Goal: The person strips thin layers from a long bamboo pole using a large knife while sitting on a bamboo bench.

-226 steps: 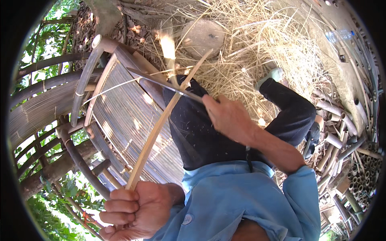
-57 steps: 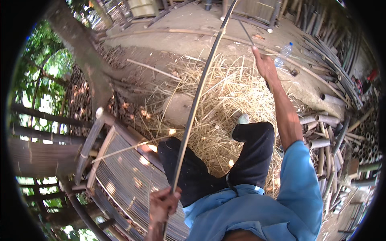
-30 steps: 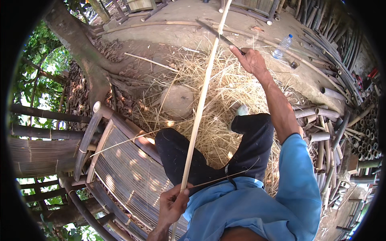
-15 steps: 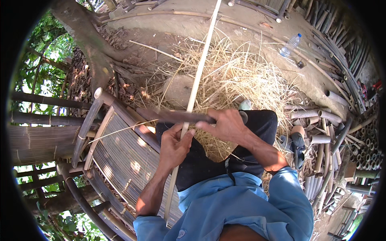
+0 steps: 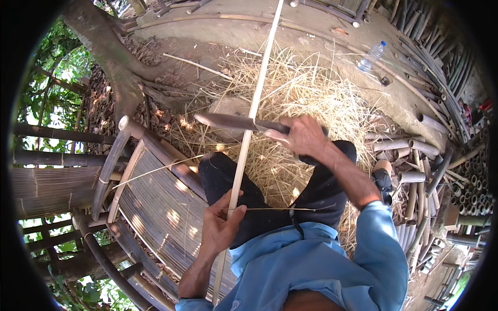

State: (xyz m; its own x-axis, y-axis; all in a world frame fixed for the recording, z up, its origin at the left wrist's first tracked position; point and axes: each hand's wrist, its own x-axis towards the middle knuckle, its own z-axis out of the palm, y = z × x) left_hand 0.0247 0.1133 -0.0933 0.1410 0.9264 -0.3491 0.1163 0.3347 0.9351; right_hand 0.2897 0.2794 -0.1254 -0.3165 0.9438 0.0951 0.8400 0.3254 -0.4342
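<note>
A long pale bamboo strip [image 5: 252, 106] runs from the lower middle up to the top edge. My left hand [image 5: 220, 225] grips it low down, above my dark-trousered lap. My right hand [image 5: 303, 137] is closed on the handle of a big dark-bladed knife [image 5: 228, 122], whose blade lies across the strip, pointing left. A thin peeled sliver [image 5: 275, 209] stretches sideways from my left hand across my lap. I sit on a slatted bamboo bench [image 5: 155, 207].
A heap of pale bamboo shavings [image 5: 311, 93] covers the ground ahead. A tree trunk [image 5: 111, 57] rises at upper left. Cut bamboo tubes [image 5: 441, 155] are stacked along the right. A clear plastic bottle [image 5: 371, 56] lies on the dirt at upper right.
My right hand came back from far up the strip and set the knife across it near my knees. My left hand slid lower on the strip, apart from the knife.
</note>
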